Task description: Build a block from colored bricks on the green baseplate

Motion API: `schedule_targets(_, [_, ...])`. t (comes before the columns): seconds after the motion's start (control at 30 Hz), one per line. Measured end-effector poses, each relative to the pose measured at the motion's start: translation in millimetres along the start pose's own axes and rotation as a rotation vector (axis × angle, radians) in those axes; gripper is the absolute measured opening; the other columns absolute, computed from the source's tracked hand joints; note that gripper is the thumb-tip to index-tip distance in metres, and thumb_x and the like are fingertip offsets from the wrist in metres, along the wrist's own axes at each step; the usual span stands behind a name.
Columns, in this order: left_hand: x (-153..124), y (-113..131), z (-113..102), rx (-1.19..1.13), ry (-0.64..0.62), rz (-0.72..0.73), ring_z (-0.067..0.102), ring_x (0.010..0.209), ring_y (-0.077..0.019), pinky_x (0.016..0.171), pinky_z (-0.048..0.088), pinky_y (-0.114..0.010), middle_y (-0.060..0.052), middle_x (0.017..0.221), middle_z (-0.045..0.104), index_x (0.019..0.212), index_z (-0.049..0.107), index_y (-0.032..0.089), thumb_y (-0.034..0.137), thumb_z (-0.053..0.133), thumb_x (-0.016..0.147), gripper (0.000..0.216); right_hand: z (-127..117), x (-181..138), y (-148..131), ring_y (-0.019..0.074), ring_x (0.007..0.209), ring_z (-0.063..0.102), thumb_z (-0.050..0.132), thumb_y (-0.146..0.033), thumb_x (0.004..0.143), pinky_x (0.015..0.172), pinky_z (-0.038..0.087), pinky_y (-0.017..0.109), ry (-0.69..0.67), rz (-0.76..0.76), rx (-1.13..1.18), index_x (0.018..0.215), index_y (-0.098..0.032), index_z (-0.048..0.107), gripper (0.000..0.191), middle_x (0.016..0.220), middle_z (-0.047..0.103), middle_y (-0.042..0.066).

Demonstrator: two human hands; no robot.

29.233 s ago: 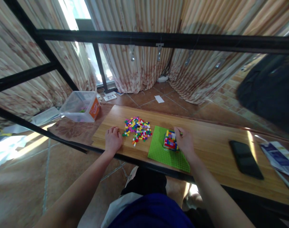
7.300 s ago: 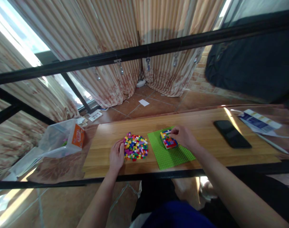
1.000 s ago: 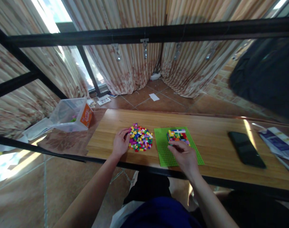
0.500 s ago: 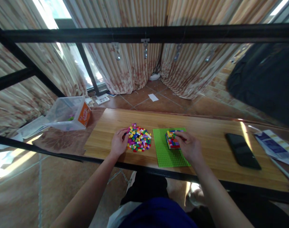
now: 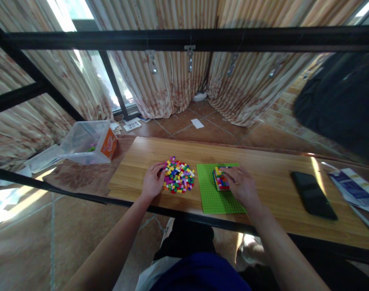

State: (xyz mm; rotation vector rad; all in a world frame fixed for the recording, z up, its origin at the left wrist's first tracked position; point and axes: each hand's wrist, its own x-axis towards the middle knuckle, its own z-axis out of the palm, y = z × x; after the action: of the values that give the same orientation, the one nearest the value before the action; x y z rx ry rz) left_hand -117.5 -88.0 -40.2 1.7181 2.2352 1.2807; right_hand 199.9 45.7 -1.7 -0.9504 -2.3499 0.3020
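many bricks [image 5: 178, 181] by left hand [image 5: 152, 182], right hand [image 5: 243, 186] on block [image 5: 220, 180] (green baseplate [image 5: 215, 201])

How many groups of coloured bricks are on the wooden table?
2. A loose pile lies beside the left hand; a built block stands on the green baseplate, partly covered by the right hand. Some bricks may be hidden under that hand.

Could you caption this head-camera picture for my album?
Right hand rests on brick stack on green baseplate; left hand touches loose bricks.
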Motion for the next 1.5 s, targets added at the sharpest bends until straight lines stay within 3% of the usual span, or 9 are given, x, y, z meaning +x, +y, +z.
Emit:
schedule_targets(0.43, [0.3, 0.7, -0.3, -0.010, 0.011, 0.006, 0.063, 0.111, -0.0228, 0.103, 0.050, -0.043, -0.009, 0.114, 0.068, 0.102, 0.067, 0.019, 0.026, 0.052, 0.091, 0.020, 6.2, -7.1, -1.9, 0.0263, 0.103, 0.064, 0.048, -0.028, 0.093, 0.101, 0.045, 0.048, 0.056, 0.007, -0.055, 0.115, -0.023, 0.070, 0.031, 0.108, 0.074, 0.009])
schedule_targets(0.77, [0.5, 0.1, -0.3, -0.003, 0.005, -0.006, 0.063, 0.111, -0.0231, 0.103, 0.050, -0.043, -0.008, 0.115, 0.069, 0.104, 0.068, 0.020, 0.025, 0.052, 0.091, 0.021, 9.0, -4.8, -7.7, 0.0269, 0.094, 0.065, 0.056, -0.039, 0.087, 0.089, 0.050, 0.046, 0.243, 0.275, 0.141, 0.100, -0.020, 0.072, 0.027, 0.100, 0.073, 0.011])
schedule_targets(1.13, [0.5, 1.6, -1.1, 0.005, -0.004, 0.000, 0.063, 0.111, -0.0223, 0.103, 0.050, -0.042, -0.009, 0.115, 0.068, 0.104, 0.067, 0.020, 0.024, 0.052, 0.091, 0.021, 18.6, 4.5, -8.9, 0.0279, 0.092, 0.062, 0.059, -0.038, 0.086, 0.089, 0.048, 0.050, 0.258, 0.367, 0.097, 0.096, -0.020, 0.071, 0.024, 0.098, 0.070, 0.012])
schedule_targets(1.5, [0.9, -1.8, 0.7, -0.001, -0.001, -0.004, 0.063, 0.111, -0.0228, 0.103, 0.050, -0.043, -0.009, 0.116, 0.068, 0.105, 0.068, 0.020, 0.025, 0.052, 0.091, 0.022, 23.5, 5.0, -4.9, 0.0251, 0.087, 0.063, 0.058, -0.038, 0.086, 0.085, 0.051, 0.046, 0.216, 0.381, 0.141, 0.100, -0.019, 0.072, 0.027, 0.099, 0.070, 0.011])
